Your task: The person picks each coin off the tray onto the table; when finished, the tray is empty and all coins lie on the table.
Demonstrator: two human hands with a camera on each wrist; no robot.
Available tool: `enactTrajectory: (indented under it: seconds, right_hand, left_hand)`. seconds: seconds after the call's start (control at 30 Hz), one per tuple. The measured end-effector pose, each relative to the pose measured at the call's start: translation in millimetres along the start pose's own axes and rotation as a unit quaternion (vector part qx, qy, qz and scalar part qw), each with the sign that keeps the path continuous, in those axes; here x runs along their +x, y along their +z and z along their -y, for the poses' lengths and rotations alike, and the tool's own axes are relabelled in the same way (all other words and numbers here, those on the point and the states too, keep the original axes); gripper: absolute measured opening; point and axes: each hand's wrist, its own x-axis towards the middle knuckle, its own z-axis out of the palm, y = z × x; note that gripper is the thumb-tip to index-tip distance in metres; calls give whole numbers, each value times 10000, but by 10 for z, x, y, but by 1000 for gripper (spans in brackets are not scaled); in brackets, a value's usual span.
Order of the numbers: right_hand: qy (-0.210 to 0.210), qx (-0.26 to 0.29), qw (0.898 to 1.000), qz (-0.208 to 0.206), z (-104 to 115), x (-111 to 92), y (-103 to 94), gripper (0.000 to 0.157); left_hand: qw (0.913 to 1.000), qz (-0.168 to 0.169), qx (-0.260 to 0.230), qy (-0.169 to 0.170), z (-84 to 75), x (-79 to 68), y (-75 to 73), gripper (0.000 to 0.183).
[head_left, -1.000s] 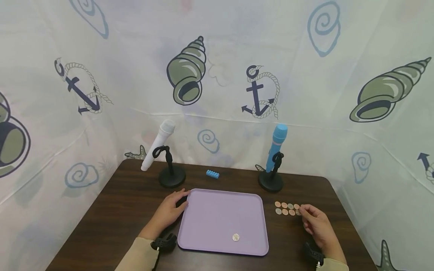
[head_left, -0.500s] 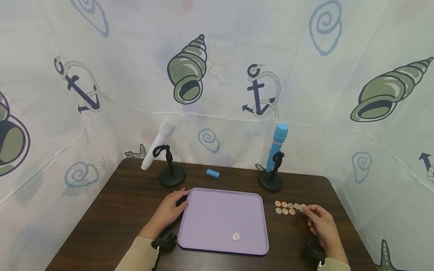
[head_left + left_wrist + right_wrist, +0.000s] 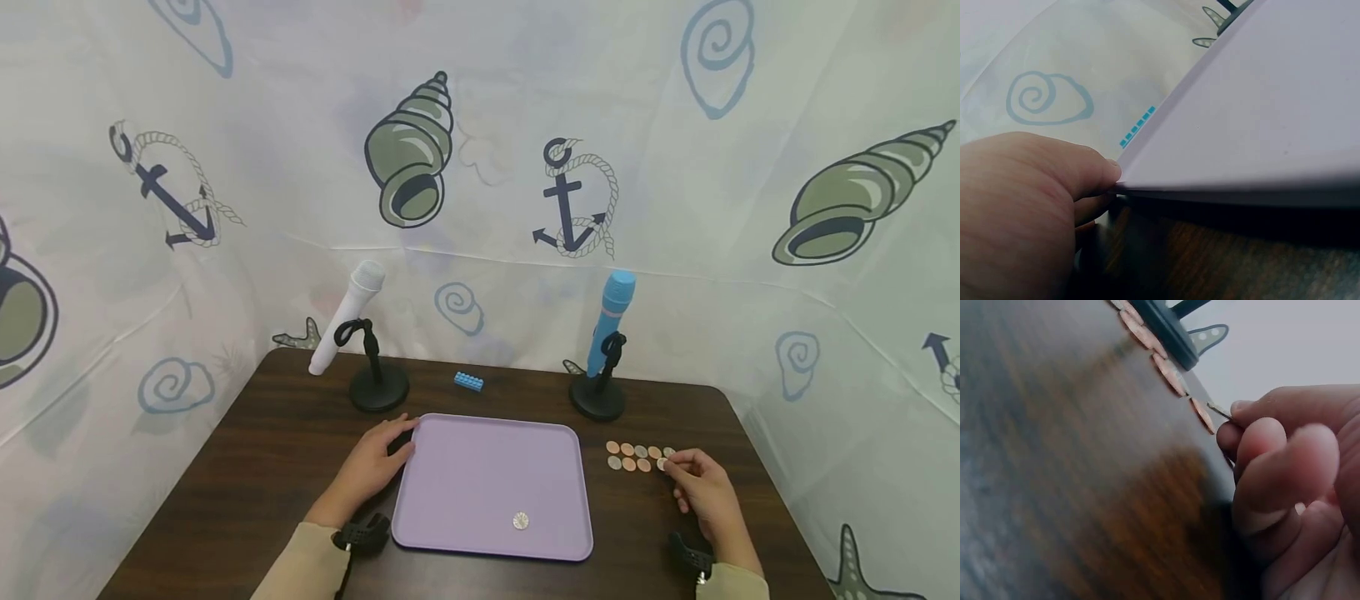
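Two short rows of small copper and silver coins [image 3: 627, 450] lie on the table right of the lilac tray [image 3: 487, 475]. My right hand [image 3: 703, 492] is at the right end of the nearer row. Its thumb and index finger pinch a thin silver coin [image 3: 1219, 411], tilted beside the copper ones; the other fingers are curled. My left hand [image 3: 375, 467] touches the tray's far left corner, its fingers and thumb extended along the edge. One silver coin [image 3: 521, 521] lies in the tray, towards its near side.
Behind the tray lies a blue toy brick [image 3: 468, 382]. A white microphone [image 3: 348, 317] leans in a black stand [image 3: 378, 387] at the back left, and a blue microphone [image 3: 611, 321] in another stand [image 3: 597, 398] at the back right. A patterned cloth hangs behind.
The coin in my right hand moved up and right over the end of the rows, then back left and down to the nearer row. My left hand stays at the tray.
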Motion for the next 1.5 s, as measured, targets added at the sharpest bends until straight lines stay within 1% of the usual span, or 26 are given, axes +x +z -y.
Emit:
enactTrajectory:
  seconds: [0.1,0.2,0.47,0.63,0.73,0.87,1.0,1.2,1.27,1.37,1.43,1.5]
  right_hand:
    - [-72,-96,9999,1,8,3,2,33]
    - [-112,-312,9995,0,23,5,10,36]
    - [36,-670,9977,-75,49,-8,64,35]
    - [-96,-808,9966,-127,52,5,99,34]
    - [-95,-712,9973,-136,41,14,93,33]
    - [1,-359,9991,-226,22,11,60,35]
    - [9,24,9993,-373,23,15,41,35]
    - [-130,542,9974,-457,52,54,54,27]
    - [-123,659,9964,-525,60,63,68,25]
    - [-47,688,9958,-608,84,41,103,24]
    - [-25,715,9961,-525,144,11,157,25]
    - [-120,745,9966,-328,239,-35,242,28]
  left_hand:
    - [10000,23,-1,-21,-2,8,5,49]
    - [10000,38,-45,-45,-9,17,7,49]
    - [10000,60,65,-2,-28,11,-6,49]
    - [10000,44,81,-10,-15,5,-15,49]
    - [10000,55,35,-30,-4,-9,-2,50]
    - [9999,82,20,-89,0,-24,16,50]
    - [10000,65,62,-26,-26,-4,-21,50]
    - [9998,-63,131,96,-74,18,-100,48]
    - [9999,-52,120,49,-75,14,-103,48]
    - [9999,23,139,29,-72,0,-82,49]
    - [9999,74,100,-3,-77,-4,-60,49]
    - [9999,78,68,-3,-77,-3,-36,49]
